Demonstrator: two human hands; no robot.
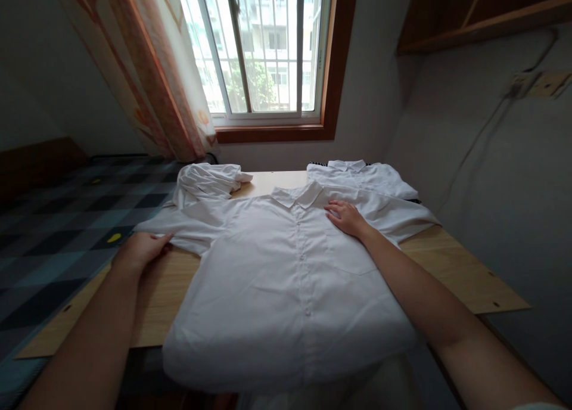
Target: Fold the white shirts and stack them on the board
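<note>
A white button-up shirt [268, 279] lies spread front side up on a wooden board [456, 267], its collar toward the window and its hem hanging over the near edge. At the left, my left hand [142, 249] pinches the edge of the shirt's left-side sleeve, thumb and fingers together. My right hand [346, 217] rests flat on the upper right of the shirt, below the collar and above the chest pocket, with its fingers spread.
A crumpled white garment [205, 180] lies at the board's back left, and a folded white shirt [361, 180] at its back right. Left is a bed with a checked cover [44, 237]. Behind are a curtain [156, 70] and a window [268, 52]; a shelf [487, 25] hangs upper right.
</note>
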